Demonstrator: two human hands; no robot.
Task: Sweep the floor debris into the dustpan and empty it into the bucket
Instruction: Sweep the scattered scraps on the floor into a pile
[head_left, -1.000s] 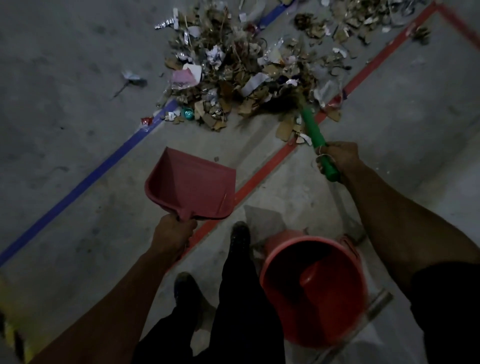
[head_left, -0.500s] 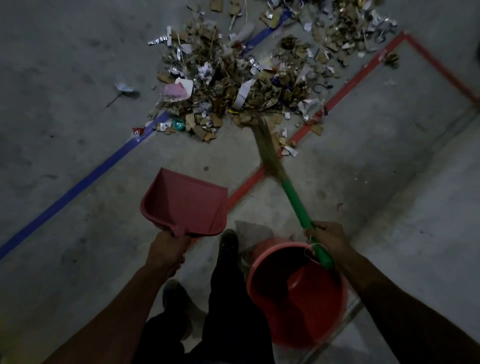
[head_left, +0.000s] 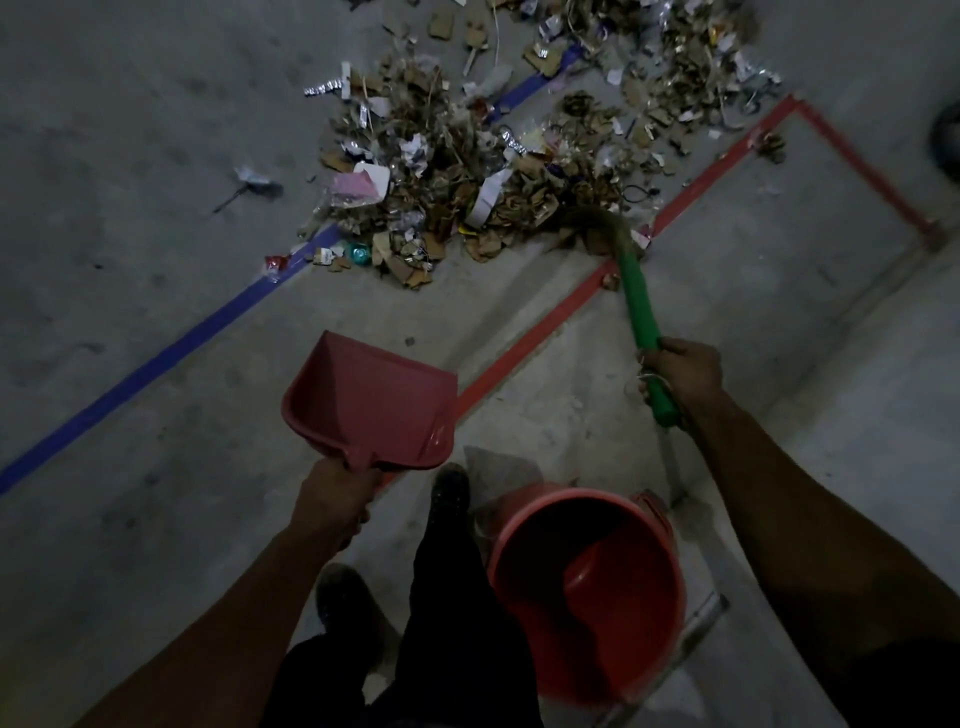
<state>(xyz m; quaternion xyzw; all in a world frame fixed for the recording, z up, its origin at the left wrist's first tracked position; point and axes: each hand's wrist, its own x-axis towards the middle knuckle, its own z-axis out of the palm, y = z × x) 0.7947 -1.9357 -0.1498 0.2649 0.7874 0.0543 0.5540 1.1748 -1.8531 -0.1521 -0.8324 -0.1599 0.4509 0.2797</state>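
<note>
While the debris pile (head_left: 498, 176) lies spread across the blue tape line (head_left: 171, 353) and beyond the red tape line (head_left: 535, 338), well apart from the dustpan (head_left: 371, 402), no sweeping into the pan can yet be counted as done; only the head view is given, and everything is read from it. The dustpan is gripped at its short handle by the left hand (head_left: 332, 501), fingers curled round it; its open mouth is turned toward the pile, presumably so that debris can be pushed straight in; it appears empty, and whether it rests on the floor cannot be told. The broom (head_left: 636, 296) is held by its green handle in the right hand (head_left: 685, 371), fingers wrapped round it; the bristles are laid against the near right edge of the pile, a placement suited to drawing scraps leftward toward the pan. The bucket (head_left: 587, 587) is kept upright just beside the person's leg, near both hands, so that emptying would need little reach; nothing can be made out inside it.
</note>
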